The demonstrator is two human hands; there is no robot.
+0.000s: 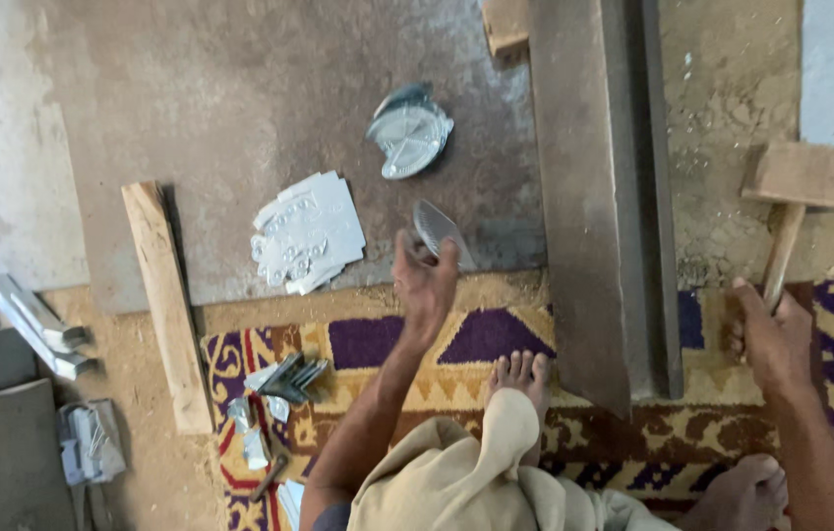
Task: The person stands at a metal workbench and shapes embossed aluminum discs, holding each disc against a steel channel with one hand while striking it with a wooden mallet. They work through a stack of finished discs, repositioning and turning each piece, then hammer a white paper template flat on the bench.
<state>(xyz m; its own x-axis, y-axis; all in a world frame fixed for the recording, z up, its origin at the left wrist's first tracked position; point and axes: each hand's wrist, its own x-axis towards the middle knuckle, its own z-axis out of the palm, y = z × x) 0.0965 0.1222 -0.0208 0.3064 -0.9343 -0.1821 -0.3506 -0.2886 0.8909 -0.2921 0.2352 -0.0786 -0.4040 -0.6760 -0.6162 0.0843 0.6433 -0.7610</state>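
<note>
1. At the far left, grey metal bars lie on the dusty floor, with a small bundle of pale metal pieces just below them.
2. One wooden strip runs from the dark board down onto the edge of the patterned rug.
3. On the rug's left part sits a loose cluster of small shiny metal pieces; their number cannot be told.
4. On the dark board lies a stack of flat stamped metal sheets, fanned and overlapping, so the count is unclear.
5. Further up the board lie fan-shaped ribbed metal pieces, at least two, one over the other, well apart from both hands.
6. The left hand is raised above the board's near edge, fingers pinched on one ribbed metal piece of the same kind, held above the board between the sheet stack and the beam.
7. One bare foot rests on the rug against the long grey metal beam, which crosses from the top of the view down to the rug between the two hands.
8. A small wooden block lies at the beam's upper end.
9. The right hand is closed around the handle of one wooden mallet, head up and away from the person.
10. A second foot shows at the lower right.
</note>
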